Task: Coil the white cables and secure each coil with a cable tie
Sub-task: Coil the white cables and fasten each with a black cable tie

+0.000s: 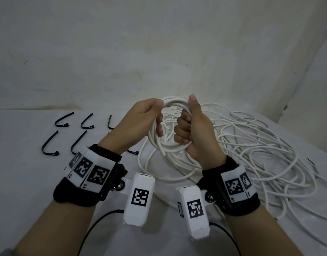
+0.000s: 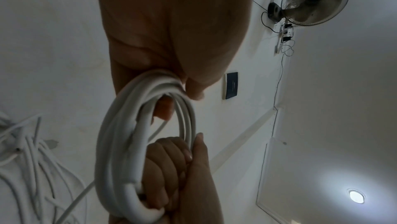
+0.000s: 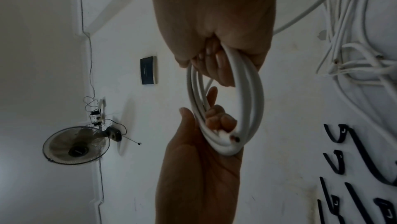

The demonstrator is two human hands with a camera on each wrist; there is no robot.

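We stand at a white table [image 1: 30, 182] set against a stained white wall [image 1: 159, 43], and in the wrist views a wall fan [image 2: 314, 0] hangs high up near a dark wall panel [image 2: 231, 85] and a lit ceiling lamp [image 2: 356, 198]. A big loose tangle of white cable [image 1: 260, 154] sprawls over the right half of the table, strands looping over one another. At the left lie the black cable ties [image 1: 50, 145] — bent, in two rows, apart from each other. Above the near edge of the tangle we hold the coil [image 1: 157, 143], several turns of white cable raised off the table, one strand trailing down to the pile. Our right hand [image 1: 192, 130] is a fist clamped around the coil's right side, thumb up along the turns. Our left hand [image 1: 140, 124] pinches the coil's upper left between thumb and curled fingers. The cut cable end [image 3: 235, 138] sits at our left palm.
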